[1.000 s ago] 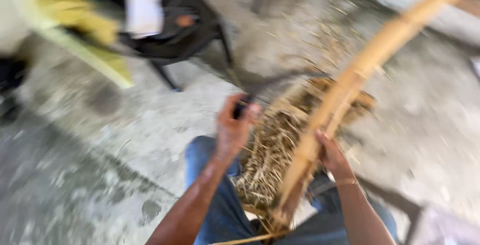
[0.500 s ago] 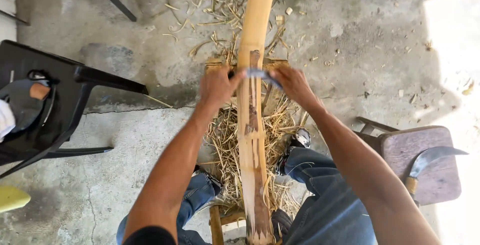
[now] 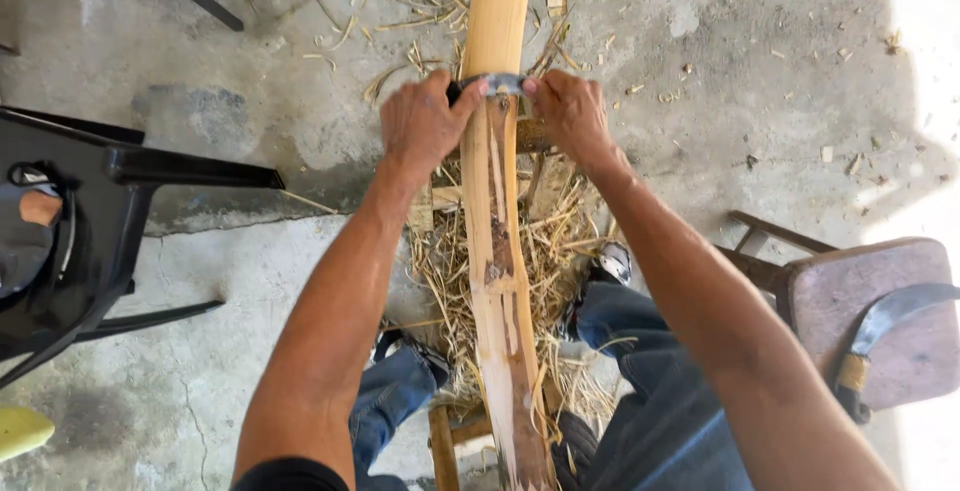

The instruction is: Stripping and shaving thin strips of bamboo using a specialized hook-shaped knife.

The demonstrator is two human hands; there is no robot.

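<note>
Rough grey concrete floor (image 3: 250, 281) fills the view, cracked and stained, bright with sun at the right edge. Along the middle runs a long pale pole (image 3: 497, 251), from the top edge down between the person's knees in blue jeans (image 3: 660, 401); above the hands its surface is smooth and yellow, below them it is shaved and splintered with darker patches. At left stands a black chair (image 3: 110, 211) with a bag on its seat. At right is a worn wooden stool (image 3: 860, 321), and on it lies a curved blade (image 3: 900, 311) with a wrapped handle. A heap of shavings (image 3: 450, 261) lies under the pole, with more chips scattered toward the top. Across the pole, high in the view, sits a short drawknife (image 3: 495, 84), its metal touching the wood. The left hand (image 3: 425, 121) is clenched on the drawknife's left end, just beside the pole. The right hand (image 3: 568, 113) is clenched on its right end, on the pole's other side.
</note>
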